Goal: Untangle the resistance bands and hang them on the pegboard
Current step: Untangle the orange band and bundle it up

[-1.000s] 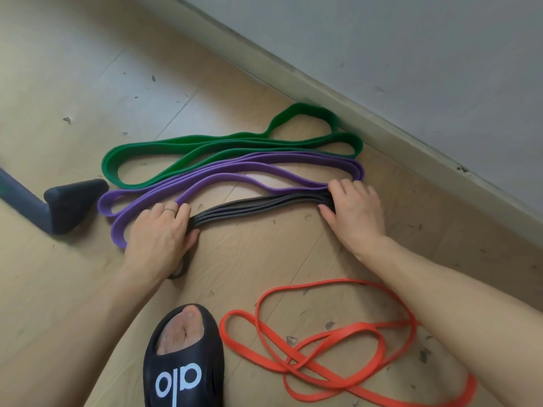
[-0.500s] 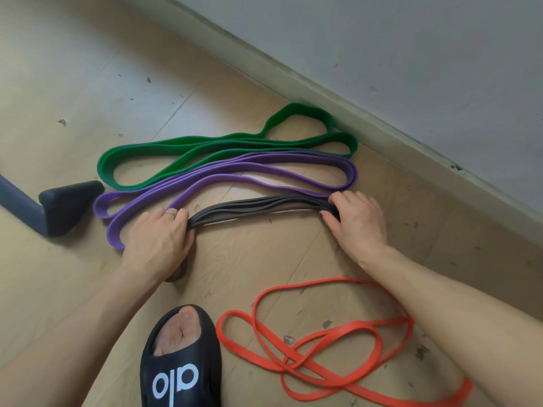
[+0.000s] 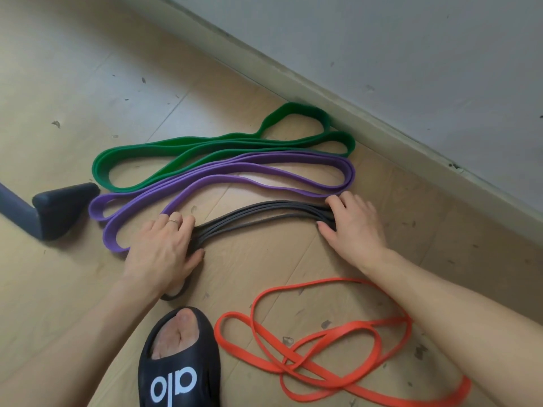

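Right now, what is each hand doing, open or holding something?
Left hand: open, fingers straight, pressing one end of the black resistance band.
Right hand: open, fingers pressing the band's other end.

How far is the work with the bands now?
Done: the green band and purple band lie folded in neat loops by the wall. In hand: the left hand and right hand press the ends of the folded black band. Left: the orange band is tangled, and nothing is hung; no pegboard is in view.
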Demonstrator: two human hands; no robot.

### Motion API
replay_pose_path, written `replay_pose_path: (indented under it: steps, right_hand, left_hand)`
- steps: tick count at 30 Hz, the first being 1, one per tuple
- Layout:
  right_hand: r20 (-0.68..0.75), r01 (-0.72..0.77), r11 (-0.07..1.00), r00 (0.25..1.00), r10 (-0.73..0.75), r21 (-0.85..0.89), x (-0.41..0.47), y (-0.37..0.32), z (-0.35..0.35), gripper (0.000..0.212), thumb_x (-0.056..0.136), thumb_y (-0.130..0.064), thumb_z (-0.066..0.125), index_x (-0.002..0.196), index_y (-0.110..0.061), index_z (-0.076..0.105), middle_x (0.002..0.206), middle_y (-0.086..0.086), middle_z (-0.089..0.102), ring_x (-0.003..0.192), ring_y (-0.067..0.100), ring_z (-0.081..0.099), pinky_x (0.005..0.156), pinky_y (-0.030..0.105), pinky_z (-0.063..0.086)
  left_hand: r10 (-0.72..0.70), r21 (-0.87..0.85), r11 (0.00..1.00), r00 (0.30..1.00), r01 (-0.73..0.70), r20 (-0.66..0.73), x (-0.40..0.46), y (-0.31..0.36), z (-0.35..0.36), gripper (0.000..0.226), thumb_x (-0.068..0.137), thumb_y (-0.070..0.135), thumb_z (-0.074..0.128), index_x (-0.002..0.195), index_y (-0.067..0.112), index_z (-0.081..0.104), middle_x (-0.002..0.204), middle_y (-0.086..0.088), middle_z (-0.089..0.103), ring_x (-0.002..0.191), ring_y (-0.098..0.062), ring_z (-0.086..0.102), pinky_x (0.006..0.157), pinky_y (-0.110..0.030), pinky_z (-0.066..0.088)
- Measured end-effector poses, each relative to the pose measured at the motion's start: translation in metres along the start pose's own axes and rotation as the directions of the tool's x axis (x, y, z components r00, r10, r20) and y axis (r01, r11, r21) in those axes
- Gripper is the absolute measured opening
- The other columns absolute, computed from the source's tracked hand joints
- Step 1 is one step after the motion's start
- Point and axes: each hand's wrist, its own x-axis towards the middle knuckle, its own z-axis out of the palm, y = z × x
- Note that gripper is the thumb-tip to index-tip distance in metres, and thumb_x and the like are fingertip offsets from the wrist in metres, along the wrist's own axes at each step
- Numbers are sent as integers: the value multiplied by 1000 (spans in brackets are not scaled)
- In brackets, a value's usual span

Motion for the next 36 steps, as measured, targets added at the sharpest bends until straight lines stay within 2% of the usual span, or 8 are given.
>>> replay_pose_path:
  steps: [8,13,18,22,24,29,33,36]
  right_hand:
    - [-56,-20,998,998,17,-66,-13,-10,-6,59,79,-49,76,119,-9,59,114,13,61,105,34,59,95,45,46]
    - [-254,51,993,967,-22,110,-45,-16,-8,24,86,-29,62,100,-10,60,95,10,57,88,31,55,78,42,43]
    - [62,241,961,966,-250,135,-97,-30,3,31,76,-24,58,105,-15,61,98,3,57,91,25,55,81,39,51]
    - [213,157,983,961,-175,97,-108,-37,7,34,62,-15,76,92,-19,60,83,3,58,78,28,61,68,38,49]
    - [271,111,987,953,-139,118,-110,-38,4,30,63,-10,77,87,-17,60,77,5,59,72,31,65,62,38,51]
    - [204,40,984,976,-75,171,-110,-44,-40,17,97,-22,51,108,-11,58,110,12,51,93,39,61,67,42,35]
    - [146,54,928,983,-115,368,-113,-45,-99,7,93,-24,46,92,-19,40,100,3,40,80,39,55,66,45,45]
    - [181,-55,845,982,-50,532,-124,-44,-163,9,89,-23,52,84,-22,45,89,-1,54,82,29,56,70,42,49]
  left_hand:
    - [-11,-33,999,999,10,-33,9,25,-2,65,83,60,68,120,8,56,105,-14,64,90,-34,61,76,-42,48]
    - [-10,-84,996,999,6,-45,13,30,-8,62,86,58,65,124,9,55,107,-13,61,93,-31,60,79,-42,50]
    - [248,-150,950,953,-275,-177,6,67,-21,45,89,48,62,112,10,58,101,-10,55,86,-31,57,74,-43,49]
    - [407,-333,863,914,-381,9,-8,114,-11,48,87,60,53,107,17,54,100,-5,58,86,-28,59,74,-40,51]
    - [465,-306,858,877,-413,118,-14,128,-4,33,87,42,60,106,17,52,99,-6,59,88,-30,62,75,-41,50]
    - [448,-392,853,868,-344,214,-18,121,-26,28,83,20,54,111,15,55,100,-6,59,88,-35,64,72,-42,52]
    - [447,-530,801,868,-280,217,-16,116,-95,31,90,27,69,116,17,56,99,5,55,91,-19,60,82,-33,50]
    - [474,-569,776,847,-273,242,-22,122,-169,42,88,39,76,123,27,57,116,11,62,106,-9,61,89,-27,50]
